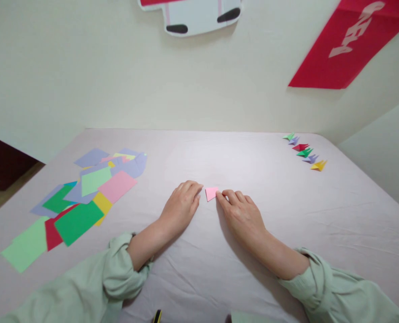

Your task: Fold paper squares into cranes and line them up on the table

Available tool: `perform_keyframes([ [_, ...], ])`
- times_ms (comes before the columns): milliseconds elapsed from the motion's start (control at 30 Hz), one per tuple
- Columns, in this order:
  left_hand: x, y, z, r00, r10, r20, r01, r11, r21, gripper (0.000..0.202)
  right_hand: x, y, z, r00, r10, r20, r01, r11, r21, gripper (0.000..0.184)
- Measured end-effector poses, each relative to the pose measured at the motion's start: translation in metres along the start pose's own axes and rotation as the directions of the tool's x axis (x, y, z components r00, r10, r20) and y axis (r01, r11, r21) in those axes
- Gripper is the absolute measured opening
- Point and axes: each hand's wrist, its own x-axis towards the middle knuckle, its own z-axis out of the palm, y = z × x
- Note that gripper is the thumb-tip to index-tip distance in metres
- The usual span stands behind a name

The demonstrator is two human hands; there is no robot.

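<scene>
1. Pale pinkish cloth covers the table [287, 215]. A cream wall rises behind it.
2. On the wall, a red banner [347, 49] with white lettering hangs at 1 o'clock from the table centre. The lower part of a white sign [196, 15] shows at 12 o'clock.
3. The pink folded piece [210, 193] lies flat on the cloth near the table centre, between the fingertips of both hands.
4. The left hand [181, 206] rests palm down on the cloth at 8 o'clock from the pink folded piece. Its fingers are extended and close together. They hold nothing, and the fingertips lie just beside the near left edge of the piece. Contact cannot be confirmed.
5. The right hand [241, 215] rests at 4 o'clock from the pink folded piece. Its fingers are slightly curled and not clamped on anything. The index fingertip [219, 195] presses on the right corner of the piece.
6. Both forearms are bare to rolled pale green sleeves [85, 287].
7. Loose coloured sheets [78, 222] lie overlapping at 9 o'clock from the left hand, well apart from it. Colours include lilac, pink, yellow, red, and light and dark green.
8. A row of small folded pieces [305, 152] sits at 2 o'clock from the right hand, near the far right table edge. It runs green, lilac, red, green, lilac, yellow from far to near.
</scene>
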Motion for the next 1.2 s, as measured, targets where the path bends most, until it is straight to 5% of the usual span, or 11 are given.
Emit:
perform_keyframes([
  [200, 0.023, -0.006, 0.007, 1.0, 0.027, -0.002, -0.027, 0.997, -0.066, 0.022, 0.002, 0.001, 0.0, 1.0, 0.008, 0.023, -0.009, 0.999, 0.047, 0.037],
  [700, 0.016, -0.001, 0.002, 0.995, 0.101, 0.021, -0.098, 0.991, -0.093, 0.009, 0.003, 0.001, 0.0, 0.998, -0.061, -0.016, 0.063, 0.988, 0.14, 0.036],
  [967, 0.014, -0.002, -0.002, 0.981, 0.167, 0.103, -0.171, 0.984, 0.037, 0.01, -0.003, -0.004, 0.001, 0.994, -0.1, -0.053, 0.109, 0.969, 0.22, 0.035],
  [1200, 0.015, -0.008, -0.002, 0.986, 0.155, 0.054, -0.143, 0.974, -0.178, 0.011, -0.014, -0.006, 0.006, 0.984, -0.141, -0.113, 0.166, 0.953, 0.252, 0.039],
])
